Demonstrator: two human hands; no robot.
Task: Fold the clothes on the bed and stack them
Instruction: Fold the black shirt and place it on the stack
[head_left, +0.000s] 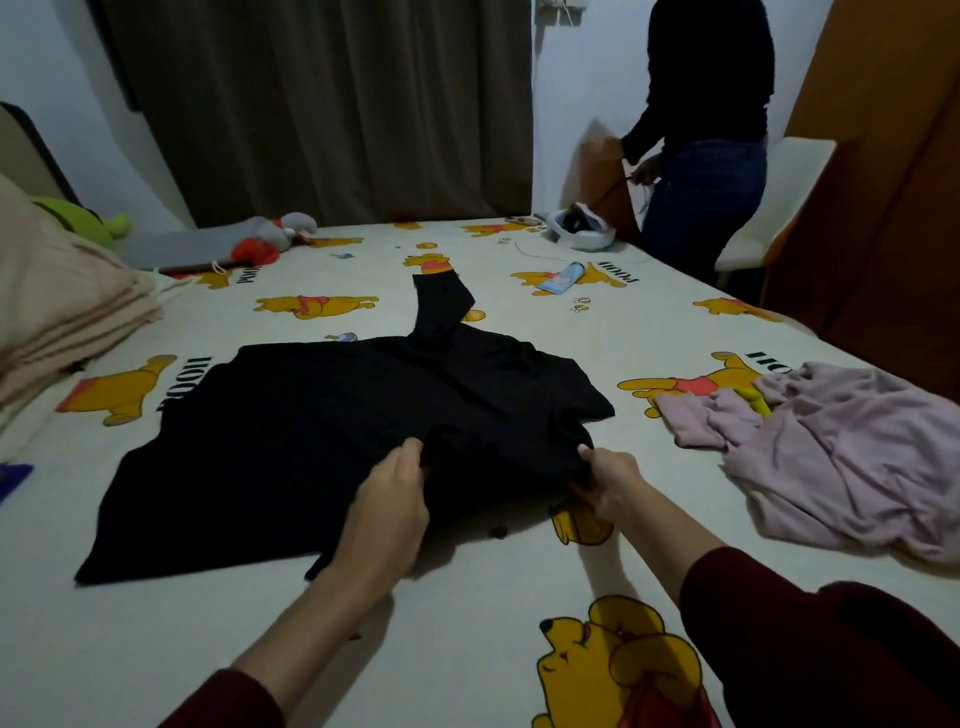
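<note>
**Both hands hold the near edge of a black shirt on the bed**

On the bed (467, 597), in the middle of the cream sheet with yellow bear prints, a black shirt (322, 426) lies spread out flat. One long sleeve of it points away from the camera, toward the far side of the bed. The hem side is on the left and the shoulder part is on the right.

The left hand (387, 512) is closed on a bunch of the black cloth at the near edge of the shirt, with the thumb on top and the fingers under the fabric. The right hand (605, 480) pinches the same edge a little more to the right, at the near sleeve area; its fingers are also closed on the cloth. Between the two hands the fabric is lifted slightly and makes a fold. Both arms wear dark red sleeves.

To the right of the shirt, apart from it, a pale pink garment (831, 457) lies crumpled and not folded. At the left edge there is a stack of beige bedding (62, 301), and behind it a green plush toy (88, 221). A grey and red plush toy (270, 236) lies near the far side of the bed, in front of a dark curtain (322, 104). A second person (706, 140) in dark clothes stands at the far right corner of the bed, next to a white bag (582, 231) on the sheet.
</note>
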